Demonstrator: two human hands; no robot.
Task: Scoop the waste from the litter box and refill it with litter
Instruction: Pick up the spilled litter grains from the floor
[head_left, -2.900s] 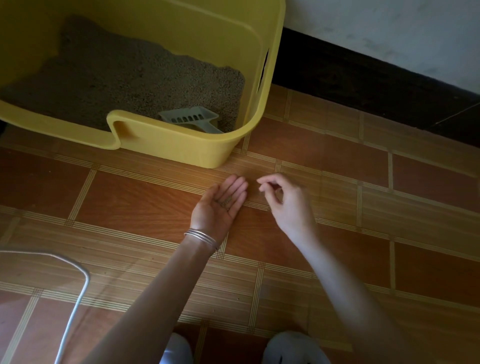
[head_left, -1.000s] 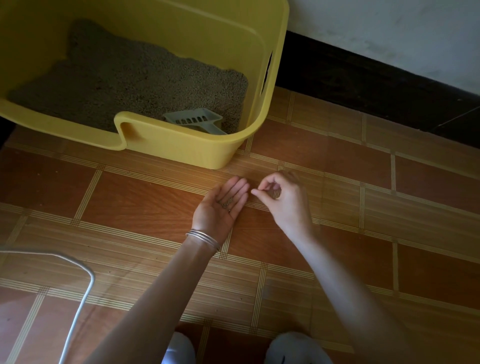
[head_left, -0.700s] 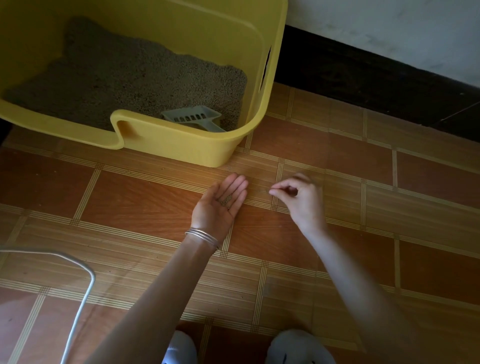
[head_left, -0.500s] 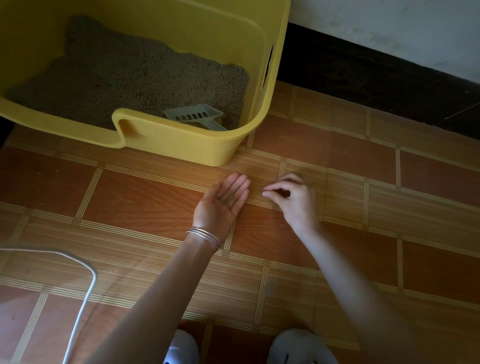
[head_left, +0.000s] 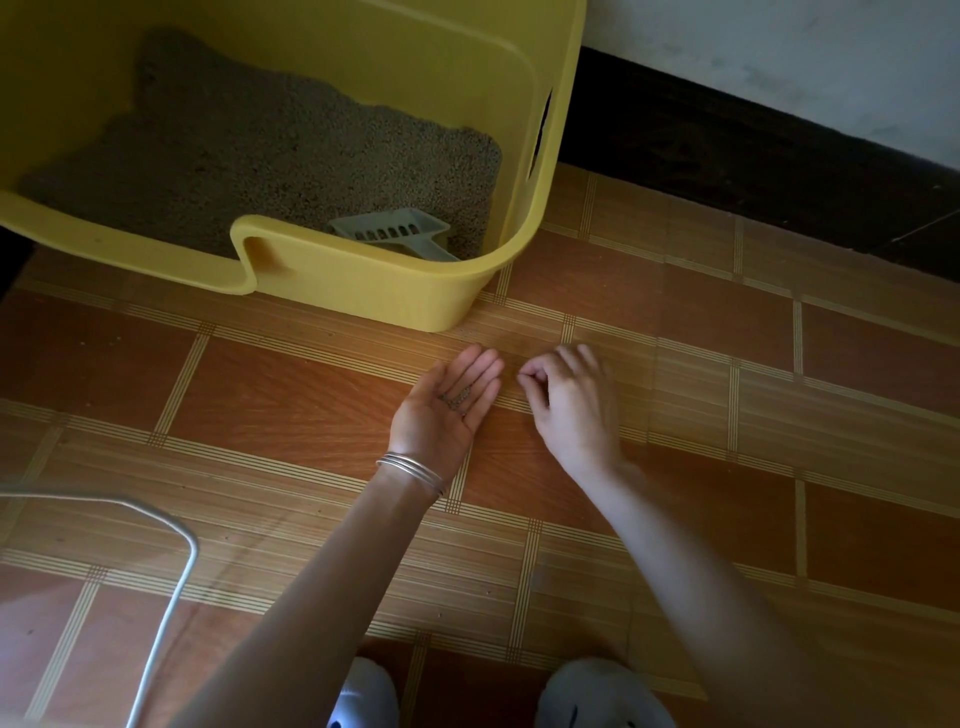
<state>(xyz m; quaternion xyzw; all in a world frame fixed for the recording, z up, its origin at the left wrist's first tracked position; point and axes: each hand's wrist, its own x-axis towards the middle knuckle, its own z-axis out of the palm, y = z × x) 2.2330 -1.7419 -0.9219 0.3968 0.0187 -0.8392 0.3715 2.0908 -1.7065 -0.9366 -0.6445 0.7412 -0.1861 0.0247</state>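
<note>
I see the left hand (head_left: 447, 405) palm up low over the floor (head_left: 260, 405), fingers straight and together, litter grains (head_left: 458, 399) in the palm, right hand (head_left: 571, 400) just beside it, knuckles up, thumb and forefinger pinched, whether on a grain I cannot tell, yellow litter box (head_left: 363, 296) just beyond, scoop (head_left: 395, 234) in its near right corner

I look down on a floor (head_left: 291, 395) of orange-brown tiles crossed by pale striped bands. The yellow litter box (head_left: 405, 301) stands on it near the dark skirting (head_left: 727, 171). A thin white cord (head_left: 170, 623) curves at lower left, and two pale slippers (head_left: 363, 696) stand at the bottom edge.
</note>
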